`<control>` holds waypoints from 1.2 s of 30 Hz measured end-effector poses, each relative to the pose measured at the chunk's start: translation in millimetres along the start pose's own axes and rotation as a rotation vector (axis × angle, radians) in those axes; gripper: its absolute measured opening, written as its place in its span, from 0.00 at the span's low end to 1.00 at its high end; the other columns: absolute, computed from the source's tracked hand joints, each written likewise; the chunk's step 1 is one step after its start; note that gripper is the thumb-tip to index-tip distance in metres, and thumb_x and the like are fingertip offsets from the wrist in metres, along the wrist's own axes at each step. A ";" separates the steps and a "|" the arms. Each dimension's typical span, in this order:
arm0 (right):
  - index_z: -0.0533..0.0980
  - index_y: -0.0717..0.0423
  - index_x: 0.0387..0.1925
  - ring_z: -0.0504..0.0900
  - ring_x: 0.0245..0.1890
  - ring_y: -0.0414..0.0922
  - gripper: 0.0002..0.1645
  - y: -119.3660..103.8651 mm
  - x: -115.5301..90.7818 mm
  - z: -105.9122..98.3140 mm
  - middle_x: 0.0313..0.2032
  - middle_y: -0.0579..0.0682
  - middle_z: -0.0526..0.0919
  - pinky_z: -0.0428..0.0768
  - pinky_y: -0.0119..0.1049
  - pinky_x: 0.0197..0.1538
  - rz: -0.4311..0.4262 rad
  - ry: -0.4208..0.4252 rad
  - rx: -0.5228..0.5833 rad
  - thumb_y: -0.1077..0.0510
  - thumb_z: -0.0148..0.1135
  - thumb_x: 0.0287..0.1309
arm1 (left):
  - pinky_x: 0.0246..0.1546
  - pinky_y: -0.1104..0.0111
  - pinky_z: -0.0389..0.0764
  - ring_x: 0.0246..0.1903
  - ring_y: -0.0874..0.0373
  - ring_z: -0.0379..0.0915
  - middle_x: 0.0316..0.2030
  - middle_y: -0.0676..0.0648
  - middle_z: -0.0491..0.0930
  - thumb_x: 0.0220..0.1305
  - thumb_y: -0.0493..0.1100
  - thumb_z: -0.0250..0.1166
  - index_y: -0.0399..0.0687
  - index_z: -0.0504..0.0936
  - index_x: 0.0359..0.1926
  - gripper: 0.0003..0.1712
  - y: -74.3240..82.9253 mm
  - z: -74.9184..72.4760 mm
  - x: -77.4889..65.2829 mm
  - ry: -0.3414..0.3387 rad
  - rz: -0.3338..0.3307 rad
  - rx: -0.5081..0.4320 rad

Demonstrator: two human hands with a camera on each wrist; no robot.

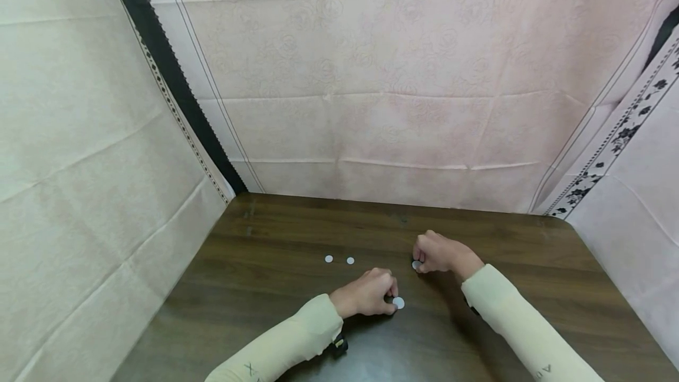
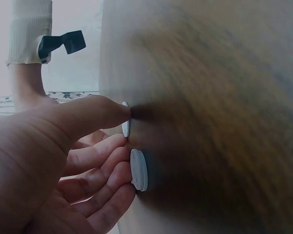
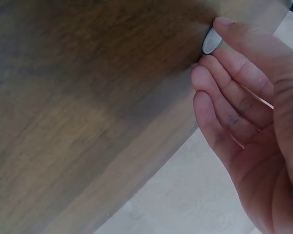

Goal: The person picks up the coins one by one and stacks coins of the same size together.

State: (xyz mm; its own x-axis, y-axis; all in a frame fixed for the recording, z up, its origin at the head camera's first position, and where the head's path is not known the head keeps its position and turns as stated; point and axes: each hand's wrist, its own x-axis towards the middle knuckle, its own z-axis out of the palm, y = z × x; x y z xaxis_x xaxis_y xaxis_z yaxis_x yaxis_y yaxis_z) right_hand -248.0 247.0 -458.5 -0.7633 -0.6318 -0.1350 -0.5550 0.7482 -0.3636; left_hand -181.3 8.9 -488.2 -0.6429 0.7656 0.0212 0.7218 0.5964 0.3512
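Observation:
Near the middle of the table, my left hand (image 1: 368, 293) pinches a small white disc (image 1: 399, 303) between thumb and forefinger. In the left wrist view the thumb lies against that disc (image 2: 125, 124), and a thicker white piece (image 2: 139, 170), which looks layered, sits beside the curled fingertips. Farther back and to the right, my right hand (image 1: 441, 252) holds another white disc (image 1: 416, 264) by its edge. The right wrist view shows this disc (image 3: 212, 41) tilted between thumb and forefinger, close to the tabletop, with the other fingers curled alongside.
Two white discs (image 1: 329, 259) lie side by side on the dark wooden table (image 1: 281, 229), beyond the left hand. Pale patterned cloth (image 1: 371, 75) hangs along the table's back edge, and more cloth stands at both sides.

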 end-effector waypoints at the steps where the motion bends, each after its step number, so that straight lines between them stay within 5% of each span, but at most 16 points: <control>1: 0.86 0.53 0.24 0.72 0.21 0.32 0.09 -0.7 0.8 -0.6 0.20 0.39 0.81 0.75 0.28 0.27 0.004 -0.010 0.000 0.64 0.77 0.58 | 0.35 0.84 0.71 0.32 0.72 0.69 0.34 0.55 0.81 0.60 0.45 0.78 0.48 0.88 0.38 0.08 0.2 -0.1 0.0 -0.001 0.001 -0.001; 11: 0.84 0.48 0.20 0.69 0.18 0.34 0.13 -7.9 6.8 -4.1 0.18 0.39 0.78 0.70 0.29 0.25 0.098 -0.082 -0.068 0.62 0.77 0.58 | 0.35 0.83 0.72 0.32 0.72 0.68 0.34 0.56 0.80 0.61 0.45 0.78 0.48 0.88 0.38 0.08 0.5 -0.3 0.9 -0.011 -0.009 -0.006; 23: 0.78 0.48 0.20 0.69 0.21 0.38 0.15 -6.4 7.9 5.0 0.20 0.43 0.77 0.69 0.34 0.27 0.163 -0.063 -0.054 0.61 0.78 0.53 | 0.34 0.83 0.72 0.32 0.72 0.69 0.35 0.56 0.80 0.62 0.46 0.78 0.49 0.88 0.37 0.08 2.5 -0.3 0.8 -0.018 -0.019 0.009; 36: 0.67 0.43 0.14 0.56 0.16 0.37 0.23 0.8 8.4 11.1 0.13 0.38 0.61 0.58 0.33 0.23 0.115 -0.041 -0.087 0.58 0.74 0.49 | 0.34 0.83 0.72 0.32 0.72 0.69 0.36 0.55 0.81 0.62 0.45 0.77 0.49 0.89 0.39 0.08 4.3 -2.9 0.0 -0.025 -0.022 -0.006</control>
State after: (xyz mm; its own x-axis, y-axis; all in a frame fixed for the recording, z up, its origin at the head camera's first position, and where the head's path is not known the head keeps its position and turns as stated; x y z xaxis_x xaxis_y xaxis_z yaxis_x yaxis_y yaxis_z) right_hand -251.2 240.0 -470.2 -0.8104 -0.5470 -0.2098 -0.4922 0.8299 -0.2628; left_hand -178.9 10.8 -484.0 -0.6522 0.7580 -0.0104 0.7057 0.6120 0.3570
